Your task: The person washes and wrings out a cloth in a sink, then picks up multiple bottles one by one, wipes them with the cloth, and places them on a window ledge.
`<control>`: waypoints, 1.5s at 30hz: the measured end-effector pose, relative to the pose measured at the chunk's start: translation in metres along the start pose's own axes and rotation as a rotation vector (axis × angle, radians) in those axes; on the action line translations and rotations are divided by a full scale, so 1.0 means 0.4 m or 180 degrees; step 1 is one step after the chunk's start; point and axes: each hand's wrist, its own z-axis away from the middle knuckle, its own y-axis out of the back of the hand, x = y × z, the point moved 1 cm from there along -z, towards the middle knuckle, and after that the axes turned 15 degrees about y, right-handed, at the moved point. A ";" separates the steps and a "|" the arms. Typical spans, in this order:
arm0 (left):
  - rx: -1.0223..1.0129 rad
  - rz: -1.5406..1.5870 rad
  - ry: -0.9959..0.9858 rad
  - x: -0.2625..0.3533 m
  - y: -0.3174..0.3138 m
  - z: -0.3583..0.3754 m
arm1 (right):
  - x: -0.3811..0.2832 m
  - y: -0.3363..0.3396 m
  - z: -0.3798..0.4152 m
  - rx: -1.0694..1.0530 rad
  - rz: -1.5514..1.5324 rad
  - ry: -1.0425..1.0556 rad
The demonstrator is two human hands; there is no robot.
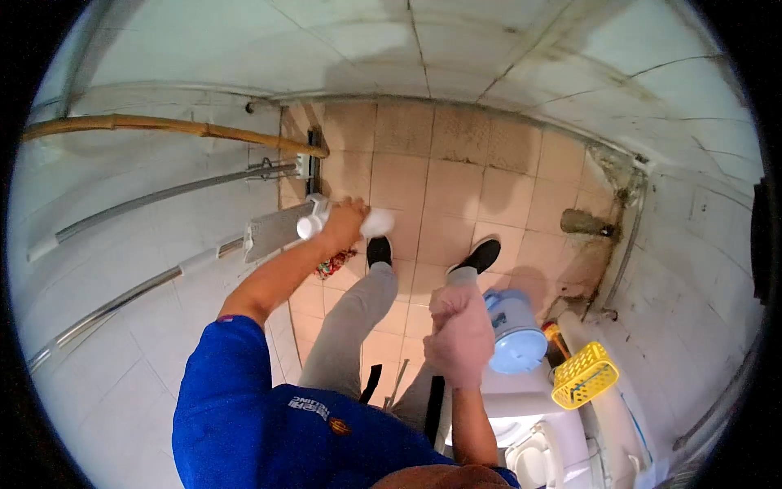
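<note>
My left hand [346, 224] is wrapped round the middle of a white bottle [379, 222], held out over the tiled floor and lying roughly sideways. Its white end sticks out to the left of my wrist. My right hand [460, 338] is covered in pink, which looks like a glove, and is raised in front of my right leg. Its fingers appear curled in; I cannot make out what they hold, if anything. Near my right hand stands a light blue bucket [517, 338]. Below my left hand, a patterned multicoloured bundle [336, 264] lies on the floor.
To the right are a yellow perforated basket [585, 376] and a white toilet [533, 456]. Along the left wall lean a bamboo pole [163, 124], metal-shafted poles [122, 297] and a grey flat mop head [273, 232]. White tiled walls close in around the pinkish floor [399, 179].
</note>
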 end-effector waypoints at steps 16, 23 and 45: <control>0.0617 0.0491 -0.1893 0.467 1.058 0.695 | -0.369 0.290 0.346 0.0069 0.1562 0.3031; 0.2943 0.1979 -0.1411 0.501 1.218 0.933 | -0.636 0.502 0.503 0.0131 0.0750 0.3372; 0.1346 0.4416 -0.1312 0.460 1.340 0.908 | -0.855 0.585 0.660 0.1497 0.1521 0.4303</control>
